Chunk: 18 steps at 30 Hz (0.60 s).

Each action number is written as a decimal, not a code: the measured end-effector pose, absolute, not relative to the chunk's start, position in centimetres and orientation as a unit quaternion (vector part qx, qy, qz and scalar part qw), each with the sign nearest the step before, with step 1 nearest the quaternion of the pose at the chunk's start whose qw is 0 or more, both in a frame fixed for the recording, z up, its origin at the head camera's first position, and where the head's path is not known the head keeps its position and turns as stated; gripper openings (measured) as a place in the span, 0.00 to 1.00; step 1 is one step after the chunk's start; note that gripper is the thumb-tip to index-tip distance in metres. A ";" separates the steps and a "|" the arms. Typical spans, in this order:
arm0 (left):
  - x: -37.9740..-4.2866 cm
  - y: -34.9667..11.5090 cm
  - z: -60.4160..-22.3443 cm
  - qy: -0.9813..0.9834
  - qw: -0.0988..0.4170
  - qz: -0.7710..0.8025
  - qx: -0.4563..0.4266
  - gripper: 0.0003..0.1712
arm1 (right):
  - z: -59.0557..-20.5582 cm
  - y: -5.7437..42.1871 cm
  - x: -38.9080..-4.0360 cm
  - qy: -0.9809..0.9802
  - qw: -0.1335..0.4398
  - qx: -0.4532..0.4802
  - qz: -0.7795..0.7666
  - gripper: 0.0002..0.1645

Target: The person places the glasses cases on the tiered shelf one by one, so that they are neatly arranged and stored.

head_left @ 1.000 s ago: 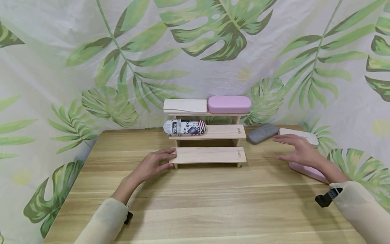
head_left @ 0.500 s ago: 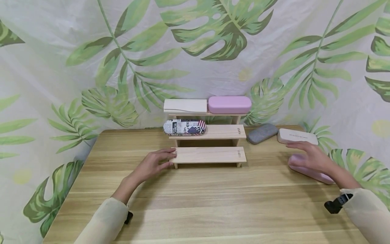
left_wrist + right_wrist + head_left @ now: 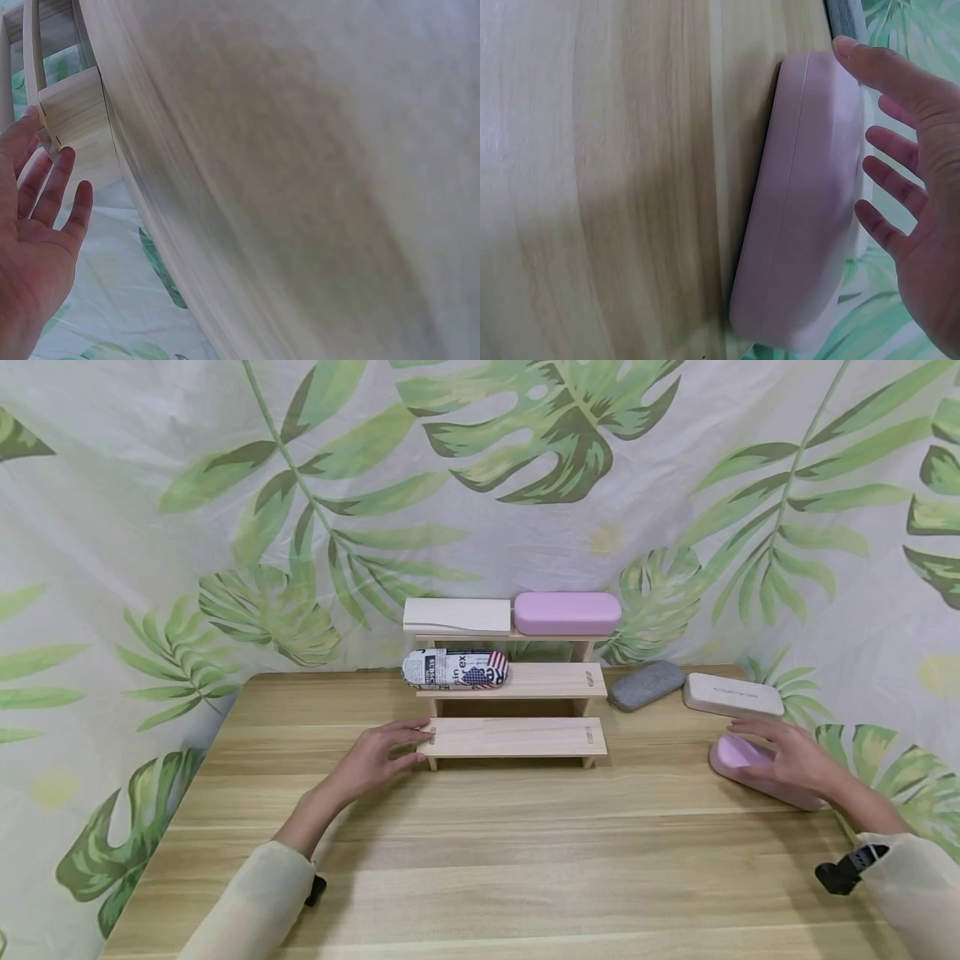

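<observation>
In the head view, my left hand [image 3: 378,756] rests its fingertips on the left end of the lowest step of a three-step wooden rack [image 3: 517,737]. Its fingers are fairly straight, and the left wrist view shows them at the rack's end panel [image 3: 79,112]. Over a lilac glasses case [image 3: 731,752] at the right of the table hovers my right hand [image 3: 798,764], thumb and fingers spread. The right wrist view shows this closed case [image 3: 795,202] lying on the table, with the relaxed fingers over its upper side and nothing gripped.
On the rack's top step sit a white folding case [image 3: 457,616] and a pink case [image 3: 567,613]. A newsprint-patterned case [image 3: 454,669] lies on the middle step. Behind the right hand are a grey case [image 3: 647,686] and a white case [image 3: 733,695], near the table's back edge.
My right hand has moved right and towards me, from in front of the white case to over the lilac glasses case. My left hand stays at the rack's lowest step.
</observation>
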<state>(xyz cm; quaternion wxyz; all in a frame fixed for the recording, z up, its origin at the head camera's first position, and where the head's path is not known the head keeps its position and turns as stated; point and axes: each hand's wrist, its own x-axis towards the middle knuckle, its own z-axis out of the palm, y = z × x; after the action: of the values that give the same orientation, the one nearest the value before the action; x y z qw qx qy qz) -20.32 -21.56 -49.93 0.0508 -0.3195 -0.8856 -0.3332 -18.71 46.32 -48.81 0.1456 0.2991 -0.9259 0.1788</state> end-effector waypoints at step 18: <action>-20.4 -21.7 -50.2 -0.886 0.051 -0.331 -0.320 0.22 | -49.3 48.3 -16.8 -0.964 0.062 0.187 0.180 0.44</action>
<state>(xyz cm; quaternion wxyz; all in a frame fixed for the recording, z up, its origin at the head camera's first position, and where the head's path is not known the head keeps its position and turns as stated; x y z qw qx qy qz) -20.38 -21.72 -50.20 0.0509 -0.3195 -0.8863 -0.3313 -16.85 48.29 -49.28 0.0625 0.1869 -0.9637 0.1799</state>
